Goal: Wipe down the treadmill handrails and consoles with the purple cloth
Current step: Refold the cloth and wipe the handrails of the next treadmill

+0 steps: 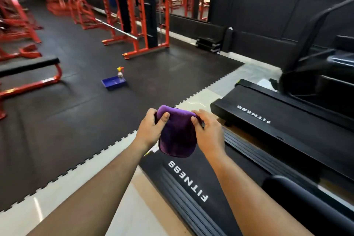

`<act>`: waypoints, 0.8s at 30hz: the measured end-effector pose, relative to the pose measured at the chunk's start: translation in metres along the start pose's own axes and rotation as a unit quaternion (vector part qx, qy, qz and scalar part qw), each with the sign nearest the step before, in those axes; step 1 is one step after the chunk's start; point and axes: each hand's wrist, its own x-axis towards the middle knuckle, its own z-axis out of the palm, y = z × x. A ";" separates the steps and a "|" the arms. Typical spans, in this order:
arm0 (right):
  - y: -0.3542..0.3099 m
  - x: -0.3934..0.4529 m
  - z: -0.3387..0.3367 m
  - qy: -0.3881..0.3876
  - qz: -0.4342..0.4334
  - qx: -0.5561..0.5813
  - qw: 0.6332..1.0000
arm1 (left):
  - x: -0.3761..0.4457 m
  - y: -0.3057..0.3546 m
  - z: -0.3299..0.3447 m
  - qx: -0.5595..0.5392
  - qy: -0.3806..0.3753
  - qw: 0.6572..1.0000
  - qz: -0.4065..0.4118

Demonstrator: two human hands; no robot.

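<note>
The purple cloth [177, 134] hangs folded between both outstretched arms, left hand [151, 128] and right hand [209, 134] each pinching a top corner with curled fingers [164, 119], above the treadmill [191, 182] deck.

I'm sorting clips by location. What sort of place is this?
A gym, most likely a commercial one. Black treadmills marked FITNESS stand on the right, red racks with a barbell line the far side, and a padded bench sits on dark rubber flooring.
</note>
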 end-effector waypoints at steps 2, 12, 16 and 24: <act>-0.001 0.014 0.022 0.008 0.003 0.012 1.000 | 0.018 -0.008 -0.007 -0.008 0.012 1.000 -0.005; -0.004 0.102 0.135 -0.025 0.060 0.060 0.996 | 0.128 -0.079 -0.075 -0.004 -0.030 0.999 -0.032; -0.017 0.143 0.189 -0.025 0.083 0.107 0.990 | 0.194 -0.100 -0.104 -0.088 -0.096 0.990 -0.061; -0.044 0.207 0.209 0.055 0.130 0.152 0.978 | 0.305 -0.102 -0.119 -0.121 -0.178 0.976 -0.027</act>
